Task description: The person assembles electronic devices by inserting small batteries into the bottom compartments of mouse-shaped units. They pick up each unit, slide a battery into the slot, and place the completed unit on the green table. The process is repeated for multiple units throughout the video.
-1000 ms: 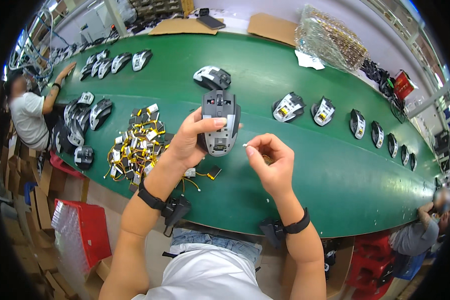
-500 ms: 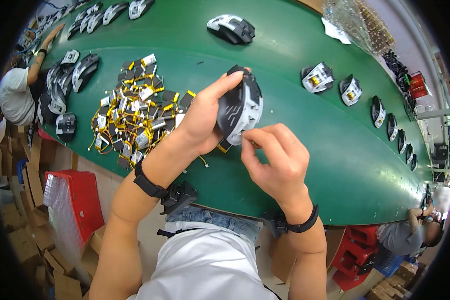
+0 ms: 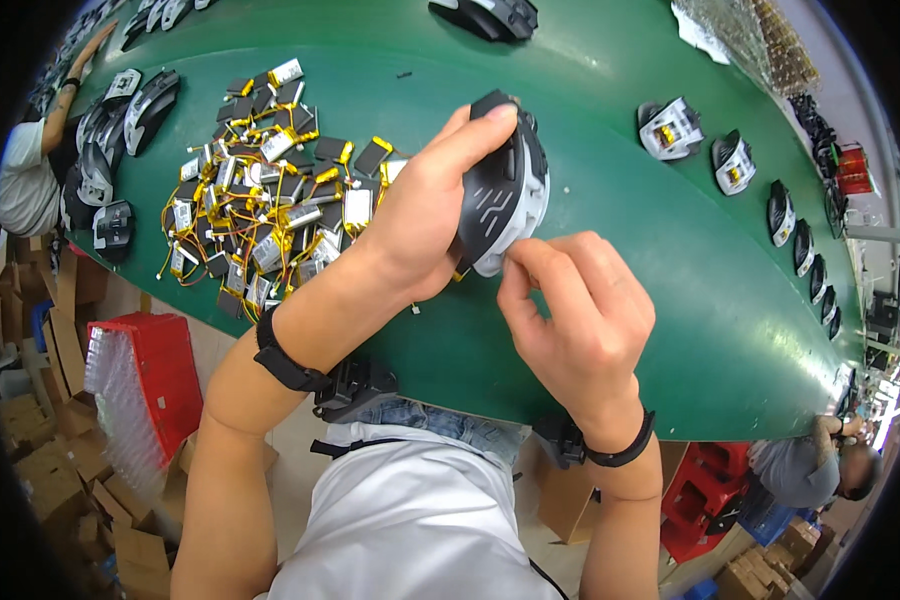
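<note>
My left hand (image 3: 420,225) is wrapped round a black-and-grey computer mouse (image 3: 494,208), held tilted above the green table with the thumb on its upper end. Thumb and forefinger of my right hand (image 3: 585,310) are pinched together at the mouse's lower end. Whatever lies between those fingertips is too small or hidden to make out. A bit of yellow shows beneath the mouse, beside my left palm. Left of my left hand spreads a pile of battery packs (image 3: 358,208), silver and black with yellow tape and thin coloured wires.
Several part-built mice (image 3: 670,130) stand in a curved row along the right of the green table (image 3: 710,330). Another mouse (image 3: 485,15) lies at the far side, and more mice (image 3: 150,110) crowd the left. Co-workers (image 3: 30,175) sit at both ends. A red crate (image 3: 150,375) stands lower left.
Both hands and the mouse sit slightly further right in view, and the table's contents have shifted with the head's movement. The left grip and the right pinch persist.
</note>
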Available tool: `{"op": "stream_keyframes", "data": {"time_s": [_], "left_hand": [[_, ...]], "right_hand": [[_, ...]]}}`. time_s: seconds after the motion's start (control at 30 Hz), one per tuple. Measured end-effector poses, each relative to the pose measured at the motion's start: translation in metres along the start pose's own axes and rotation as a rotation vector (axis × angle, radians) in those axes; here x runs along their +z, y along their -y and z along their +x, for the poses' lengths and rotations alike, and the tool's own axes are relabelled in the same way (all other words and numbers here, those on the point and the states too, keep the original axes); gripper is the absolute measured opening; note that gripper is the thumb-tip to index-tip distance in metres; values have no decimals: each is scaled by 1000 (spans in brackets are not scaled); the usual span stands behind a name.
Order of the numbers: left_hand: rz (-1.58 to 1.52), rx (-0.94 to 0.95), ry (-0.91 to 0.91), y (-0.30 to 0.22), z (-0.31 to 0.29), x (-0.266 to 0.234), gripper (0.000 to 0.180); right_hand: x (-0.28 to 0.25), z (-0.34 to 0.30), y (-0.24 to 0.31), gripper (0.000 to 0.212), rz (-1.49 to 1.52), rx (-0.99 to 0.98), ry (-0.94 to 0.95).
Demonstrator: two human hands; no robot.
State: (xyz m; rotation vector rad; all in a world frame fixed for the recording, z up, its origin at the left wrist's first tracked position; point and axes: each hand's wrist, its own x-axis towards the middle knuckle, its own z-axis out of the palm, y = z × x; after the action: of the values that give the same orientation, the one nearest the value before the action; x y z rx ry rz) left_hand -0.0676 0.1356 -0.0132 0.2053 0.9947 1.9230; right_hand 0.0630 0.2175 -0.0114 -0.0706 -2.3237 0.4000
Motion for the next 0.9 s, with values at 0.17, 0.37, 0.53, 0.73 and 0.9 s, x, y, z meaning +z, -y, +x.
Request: {"op": "stream_keyframes", "data": {"time_s": [0.17,0.37,0.53,0.73,0.9], "left_hand": [[-19,5,21,5,0,-7,33],[-112,71,-12,2,1,-6,44],[-128,95,-19,7,-4,0,44],[-94,118,-22,7,-2,-1,47],[-124,230,156,-10,-7,5,56]], "right_hand": [[2,-3,1,21,123,83,44],[0,3,6,21,303,208,94],[4,-3,2,21,374,209,91],[6,-4,-2,18,404,199,103],[-5,4,3,23,589,362,1]]}}
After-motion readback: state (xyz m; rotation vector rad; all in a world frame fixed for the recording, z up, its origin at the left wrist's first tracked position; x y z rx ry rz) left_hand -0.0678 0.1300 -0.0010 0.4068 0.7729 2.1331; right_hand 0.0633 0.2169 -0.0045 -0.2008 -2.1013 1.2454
